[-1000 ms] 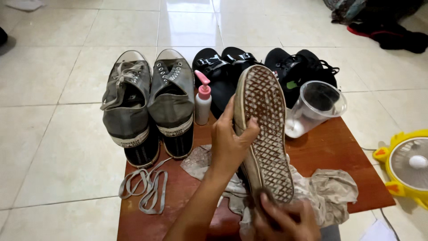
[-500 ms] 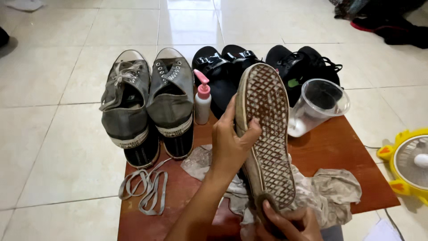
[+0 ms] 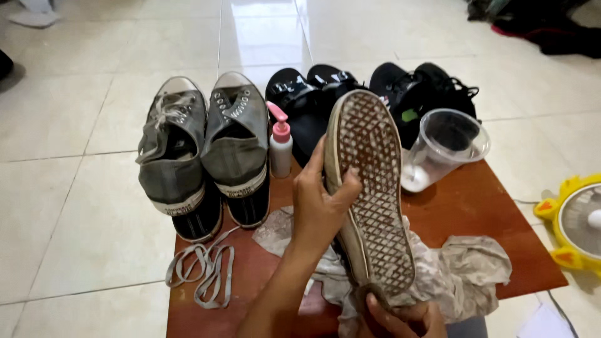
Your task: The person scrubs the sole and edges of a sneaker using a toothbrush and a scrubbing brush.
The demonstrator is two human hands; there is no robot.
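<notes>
Head view: the tiled floor (image 3: 75,206) carries a low red-brown bench (image 3: 476,206). Two black shoes (image 3: 300,100) and (image 3: 413,94) lie on the floor just beyond its far edge. A grey sneaker pair (image 3: 206,156), unlaced, stands on the bench's far left corner, toes pointing away. The upturned shoe (image 3: 372,194) is held above bench centre, dirty waffle sole facing the camera. Left hand (image 3: 319,206) closed in a grip around its left edge, thumb on the sole. Right hand (image 3: 400,319) grips the heel end; mostly cut off by the frame. Crumpled grey cloth (image 3: 463,275) lies beneath. Yellow fan (image 3: 579,219) at right. Clear plastic cup (image 3: 444,147) tilted. Loose laces (image 3: 203,275). Pink-capped bottle (image 3: 280,147) upright.
</notes>
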